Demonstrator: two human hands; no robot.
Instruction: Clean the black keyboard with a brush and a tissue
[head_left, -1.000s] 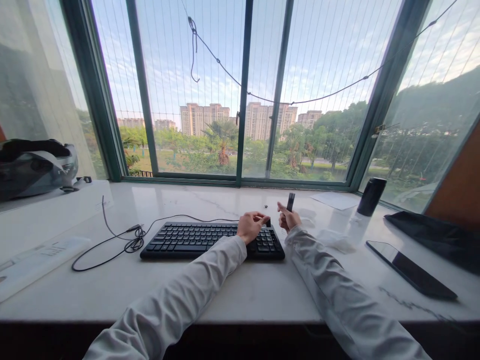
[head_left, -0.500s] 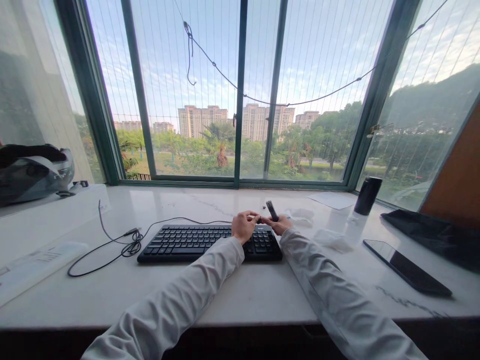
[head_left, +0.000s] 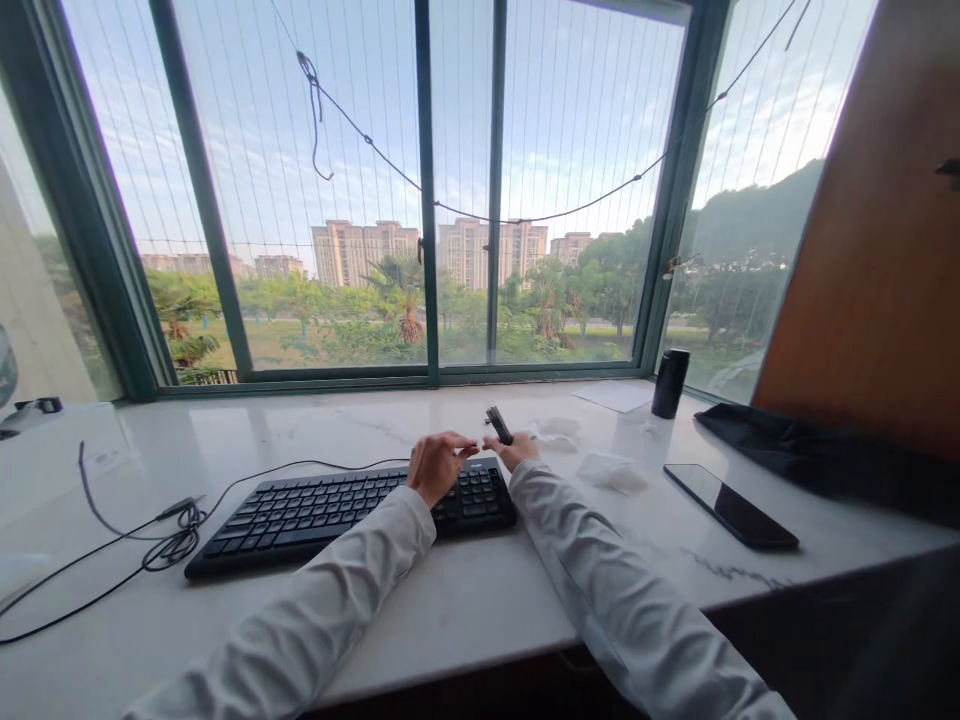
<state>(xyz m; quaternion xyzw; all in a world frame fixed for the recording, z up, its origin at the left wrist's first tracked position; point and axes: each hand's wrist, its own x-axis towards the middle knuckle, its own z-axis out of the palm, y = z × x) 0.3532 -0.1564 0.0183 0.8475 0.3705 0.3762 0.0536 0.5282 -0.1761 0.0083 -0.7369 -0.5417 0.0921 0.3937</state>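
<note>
My left hand point(head_left: 437, 466) is over the right part of a black keyboard point(head_left: 315, 513), its fingers bent and tips drawn together beside my right fingertips. Whatever lies between those fingertips is too small to make out. My right hand point(head_left: 517, 451) is closed around a slim black tool point(head_left: 498, 426), whose grey-black, brush-like end sticks up above the fingers. It stays just past the keyboard's upper right corner. My left wrist and sleeve cover part of the keys.
A coiled cable point(head_left: 176, 530) lies left of the keyboard. Crumpled clear plastic point(head_left: 611, 472), a phone point(head_left: 731, 508), a black cylinder point(head_left: 670, 384), a white paper point(head_left: 613, 395) and black cloth point(head_left: 795, 455) are to the right. A window frame point(head_left: 427, 300) rises behind the counter.
The view has turned right, so things appear farther left. The small dark piece at my left fingertips no longer shows. My right hand keeps the black tool.
</note>
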